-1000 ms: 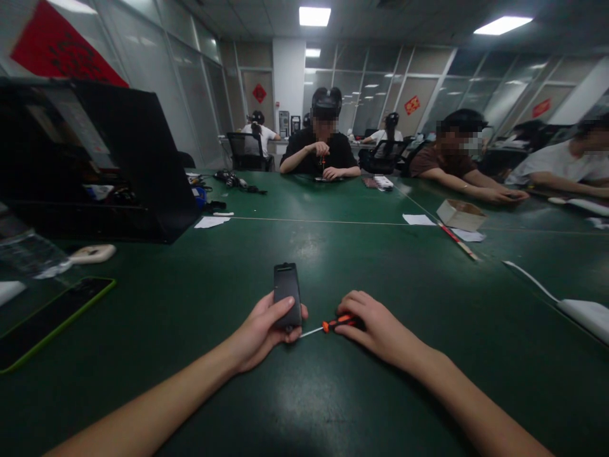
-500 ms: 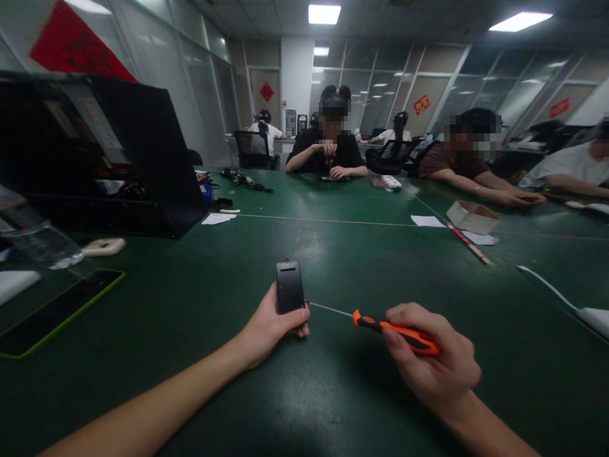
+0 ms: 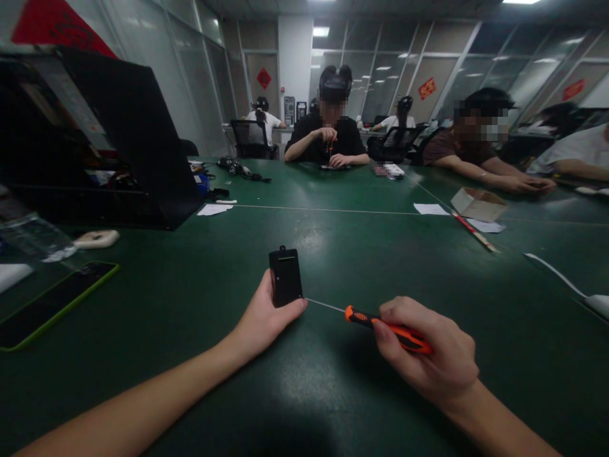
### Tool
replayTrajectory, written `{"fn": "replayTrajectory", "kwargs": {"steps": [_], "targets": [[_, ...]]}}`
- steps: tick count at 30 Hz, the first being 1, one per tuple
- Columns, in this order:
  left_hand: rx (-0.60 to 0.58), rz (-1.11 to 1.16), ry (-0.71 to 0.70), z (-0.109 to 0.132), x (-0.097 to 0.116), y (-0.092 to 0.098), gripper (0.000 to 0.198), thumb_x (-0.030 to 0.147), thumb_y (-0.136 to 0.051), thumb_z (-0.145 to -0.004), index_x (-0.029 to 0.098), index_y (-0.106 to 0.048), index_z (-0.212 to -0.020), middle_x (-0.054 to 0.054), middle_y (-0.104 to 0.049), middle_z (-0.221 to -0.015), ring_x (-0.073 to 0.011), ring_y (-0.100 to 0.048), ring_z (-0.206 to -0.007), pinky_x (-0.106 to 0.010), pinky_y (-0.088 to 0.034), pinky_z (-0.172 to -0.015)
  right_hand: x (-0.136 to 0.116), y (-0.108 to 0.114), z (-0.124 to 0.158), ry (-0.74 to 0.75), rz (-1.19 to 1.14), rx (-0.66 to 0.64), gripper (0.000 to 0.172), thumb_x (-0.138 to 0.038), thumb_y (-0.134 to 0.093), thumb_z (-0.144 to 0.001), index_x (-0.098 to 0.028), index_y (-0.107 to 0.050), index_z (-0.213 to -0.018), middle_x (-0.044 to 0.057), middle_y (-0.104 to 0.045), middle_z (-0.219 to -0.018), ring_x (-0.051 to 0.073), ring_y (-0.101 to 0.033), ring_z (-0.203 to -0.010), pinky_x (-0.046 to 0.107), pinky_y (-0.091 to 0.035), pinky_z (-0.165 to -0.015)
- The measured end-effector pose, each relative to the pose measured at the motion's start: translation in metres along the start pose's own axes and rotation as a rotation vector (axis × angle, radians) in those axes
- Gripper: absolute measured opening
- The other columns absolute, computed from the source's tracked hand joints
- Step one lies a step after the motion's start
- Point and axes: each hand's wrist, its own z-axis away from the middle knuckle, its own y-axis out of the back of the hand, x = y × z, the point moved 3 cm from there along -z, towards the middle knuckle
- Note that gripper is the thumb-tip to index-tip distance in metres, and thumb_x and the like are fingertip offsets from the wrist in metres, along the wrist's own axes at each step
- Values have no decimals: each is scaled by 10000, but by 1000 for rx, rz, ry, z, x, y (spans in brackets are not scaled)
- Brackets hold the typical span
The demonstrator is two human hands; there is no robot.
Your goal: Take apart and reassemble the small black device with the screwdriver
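Observation:
A small flat black box (image 3: 287, 279) with a slot near its top and a little loop on its upper edge is in my left hand (image 3: 266, 317). My left thumb lies along its lower edge and the other fingers are behind it, mostly hidden. My right hand (image 3: 431, 349) is closed round the orange and black handle of a screwdriver (image 3: 390, 329). Its thin metal shaft points left, and the tip meets the box's lower right edge beside my thumb. Whether the tip sits in a screw is too small to tell.
On the green table (image 3: 333, 406), a green-edged phone (image 3: 57, 304), clear bottle (image 3: 38, 238) and black open case (image 3: 128, 139) stand left. A cardboard box (image 3: 478, 204), red stick (image 3: 473, 232) and white cable (image 3: 554, 273) lie right. Across sits a person in black (image 3: 326, 139).
The black box has tilted in my left hand, its face turning and its top leaning left. My right hand and the screwdriver have shifted slightly left. The camera view has tipped down a little.

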Motion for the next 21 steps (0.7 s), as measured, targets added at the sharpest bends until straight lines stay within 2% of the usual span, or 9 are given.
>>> {"fn": "replayTrajectory", "kwargs": {"steps": [3, 5, 8, 10, 14, 18, 21], "targets": [[23, -114, -60, 1, 2, 1, 484, 296, -752, -749, 173, -492, -1139, -65, -611, -1027, -196, -587, -884, -303, -455, -778, 0, 1, 0, 16, 24, -29, 174, -117, -624, -838, -247, -558, -934, -7, -636, -680, 125, -622, -538, 228, -504, -501], [23, -138, -67, 2, 2, 0, 463, 304, -740, -762, 176, -490, -1130, -68, -610, -1038, -209, -589, -919, -313, -460, -800, 1, 0, 1, 32, 12, -32, 234, -102, -636, -833, -245, -548, -997, -1, -634, -717, 130, -631, -575, 232, -518, -521], [60, -170, -82, 0, 0, 3, 436, 311, -727, -777, 182, -486, -1116, -56, -604, -1009, -210, -589, -913, -319, -463, -805, 1, -5, 4, 75, -9, -34, 400, -58, -667, -802, -236, -522, -1130, 35, -646, -841, 161, -667, -720, 268, -569, -622], [106, -196, -111, -2, 0, 7, 437, 307, -729, -774, 186, -485, -1116, -47, -597, -995, -207, -585, -905, -318, -460, -804, 2, -10, 6, 57, -11, -54, 448, -35, -647, -804, -237, -515, -1182, 70, -648, -947, 185, -674, -839, 300, -588, -696], [143, -218, -171, -6, 1, 13, 434, 282, -734, -762, 192, -488, -1108, -38, -589, -999, -203, -579, -909, -307, -453, -801, 6, -17, 9, -14, -22, -90, 389, -95, -641, -836, -237, -539, -1183, 94, -666, -1050, 215, -679, -949, 330, -595, -770], [126, -208, -179, -7, 3, 13, 417, 279, -731, -757, 185, -498, -1090, -34, -590, -979, -203, -577, -903, -310, -449, -800, 10, -17, 8, -100, -9, -85, 200, -136, -621, -880, -220, -607, -1060, 40, -693, -908, 167, -688, -783, 280, -575, -710], [135, -202, -174, -6, 4, 13, 418, 285, -729, -753, 181, -505, -1090, -40, -596, -990, -210, -582, -912, -314, -449, -800, 11, -18, 8, -153, -50, -11, 239, -89, -592, -882, -222, -617, -1079, 55, -654, -980, 175, -668, -876, 308, -564, -776]]}}
